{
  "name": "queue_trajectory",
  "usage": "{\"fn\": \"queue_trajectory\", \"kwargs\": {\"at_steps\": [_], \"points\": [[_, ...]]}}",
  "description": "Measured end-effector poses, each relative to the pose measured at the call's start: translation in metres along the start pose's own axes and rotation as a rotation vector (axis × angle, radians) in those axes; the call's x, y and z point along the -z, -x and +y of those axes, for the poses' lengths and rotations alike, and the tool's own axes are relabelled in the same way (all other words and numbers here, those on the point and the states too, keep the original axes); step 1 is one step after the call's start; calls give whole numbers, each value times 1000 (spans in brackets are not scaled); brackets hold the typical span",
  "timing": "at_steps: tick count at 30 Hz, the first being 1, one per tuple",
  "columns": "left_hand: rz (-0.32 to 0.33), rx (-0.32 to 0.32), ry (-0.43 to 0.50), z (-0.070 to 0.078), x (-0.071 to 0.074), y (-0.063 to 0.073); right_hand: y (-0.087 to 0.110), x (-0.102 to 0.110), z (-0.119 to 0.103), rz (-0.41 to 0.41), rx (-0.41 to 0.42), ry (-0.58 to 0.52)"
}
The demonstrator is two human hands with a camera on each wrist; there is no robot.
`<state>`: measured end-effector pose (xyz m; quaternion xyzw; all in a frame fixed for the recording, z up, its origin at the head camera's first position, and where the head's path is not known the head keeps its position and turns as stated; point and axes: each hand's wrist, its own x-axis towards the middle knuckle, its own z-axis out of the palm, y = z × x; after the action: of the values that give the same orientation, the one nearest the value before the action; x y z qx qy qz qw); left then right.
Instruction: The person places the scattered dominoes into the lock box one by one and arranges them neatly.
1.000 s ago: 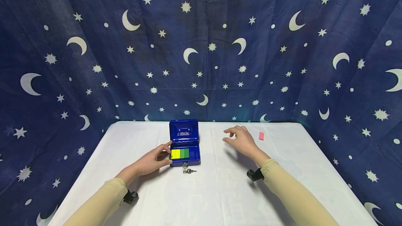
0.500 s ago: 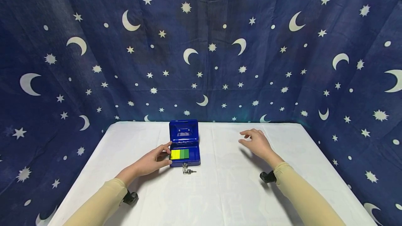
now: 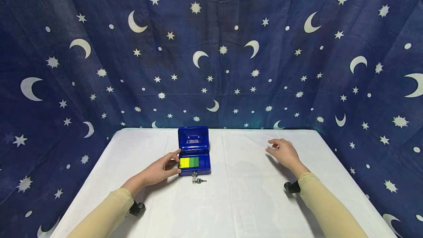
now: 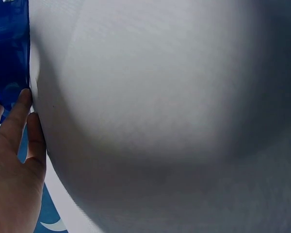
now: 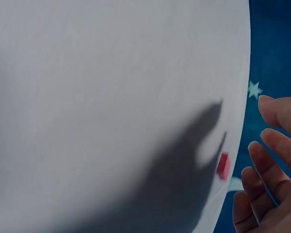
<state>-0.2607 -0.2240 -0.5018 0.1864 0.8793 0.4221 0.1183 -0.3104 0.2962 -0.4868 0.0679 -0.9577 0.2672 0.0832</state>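
A blue cash box [image 3: 205, 163] stands on the table with its lid [image 3: 193, 137] raised. Inside, along its left part, lie yellow blocks [image 3: 184, 162] and green blocks [image 3: 194, 162] side by side. My left hand [image 3: 159, 168] touches the box's left side, thumb near the front corner and forefinger near the hinge. In the left wrist view its fingers look fairly straight against the blue box [image 4: 12, 48]. My right hand [image 3: 284, 153] is over the right half of the table, fingers loosely bent, holding nothing. A small pink block [image 5: 224, 166] shows beyond it in the right wrist view; the head view hides it.
Keys [image 3: 199, 180] hang at the lock on the box's front. A white cloth covers the table [image 3: 231, 201]. A dark blue curtain [image 3: 211, 65] with moons and stars rises behind and at both sides.
My right hand has moved to the right, and the pink block seen a second ago is now hidden behind it in the head view. My left hand and the box stay put.
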Motion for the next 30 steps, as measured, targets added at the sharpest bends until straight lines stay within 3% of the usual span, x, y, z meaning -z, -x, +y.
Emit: {"fn": "queue_trajectory", "kwargs": {"at_steps": [18,30], "points": [[5,7,-11,3,1,1,-2,3,31,-2,-144,25],[0,5,-11,0,2,1,-14,-1,40,-9,-184,27]]}}
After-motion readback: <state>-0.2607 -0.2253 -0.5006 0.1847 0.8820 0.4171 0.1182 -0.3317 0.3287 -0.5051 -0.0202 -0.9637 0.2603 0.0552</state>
